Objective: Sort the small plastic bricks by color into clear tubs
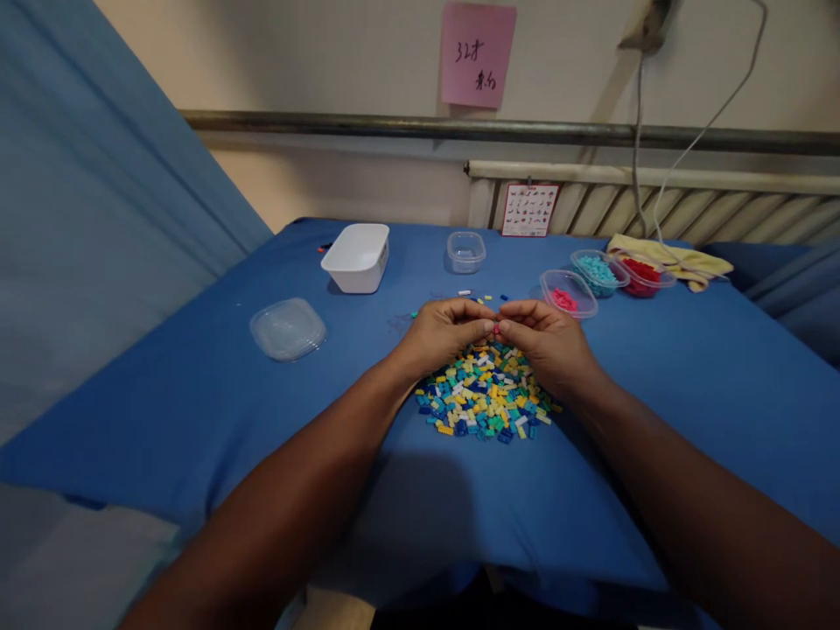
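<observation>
While both hands (441, 337) (551, 343) pinch pink brick (497, 330), partly covering brick pile (489, 398), white box (355, 279), clear tub (465, 255) stand beyond.

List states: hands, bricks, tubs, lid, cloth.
Left hand: pinching pink piece
Right hand: pinching same piece
Brick pile: loose, mixed colours
White tub: upright, uncovered
Small clear tub: uncovered
Pink-brick tub: uncovered, partly filled
Turquoise-brick tub: uncovered, filled
Red-brick tub: uncovered, filled
Clear lid: lying flat
Yellow cloth: crumpled

Left fingers (473, 331) and right fingers (517, 333) pinch a pink piece (497, 329) (tiny) above multicoloured bricks (486, 394).
</observation>
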Motion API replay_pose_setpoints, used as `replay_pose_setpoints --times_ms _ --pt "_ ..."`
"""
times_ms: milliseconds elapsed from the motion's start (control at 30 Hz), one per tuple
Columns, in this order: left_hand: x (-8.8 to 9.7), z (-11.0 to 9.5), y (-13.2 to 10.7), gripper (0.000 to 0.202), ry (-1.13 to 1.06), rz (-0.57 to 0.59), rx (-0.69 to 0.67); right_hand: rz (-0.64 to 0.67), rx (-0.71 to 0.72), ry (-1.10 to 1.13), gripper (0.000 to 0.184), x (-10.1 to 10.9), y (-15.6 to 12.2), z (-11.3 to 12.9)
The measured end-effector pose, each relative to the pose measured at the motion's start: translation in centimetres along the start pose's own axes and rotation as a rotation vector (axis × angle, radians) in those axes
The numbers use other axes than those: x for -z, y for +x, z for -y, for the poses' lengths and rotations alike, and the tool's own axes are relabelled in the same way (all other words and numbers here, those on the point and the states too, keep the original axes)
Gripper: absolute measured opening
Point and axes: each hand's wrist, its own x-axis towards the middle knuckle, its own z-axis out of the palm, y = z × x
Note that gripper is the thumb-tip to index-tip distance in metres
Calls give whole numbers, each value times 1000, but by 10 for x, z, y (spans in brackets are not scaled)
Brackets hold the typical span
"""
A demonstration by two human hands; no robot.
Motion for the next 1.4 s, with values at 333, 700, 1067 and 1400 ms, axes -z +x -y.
replay_pose_setpoints --times_ms 333,700,1067,1400 --pt "-2 8 2 40 -3 -63 -65 38 42 -111 48 -2 0 -2" --pt "-7 -1 -4 27 3 -146 -86 23 560 -691 14 -4 -14 11" --pt "-11 0 -3 30 -26 -145 -121 -36 340 -556 15 -7 -17 7" --pt "-9 9 -5 25 126 -141 -255 -2 307 -500 23 1 -12 6"
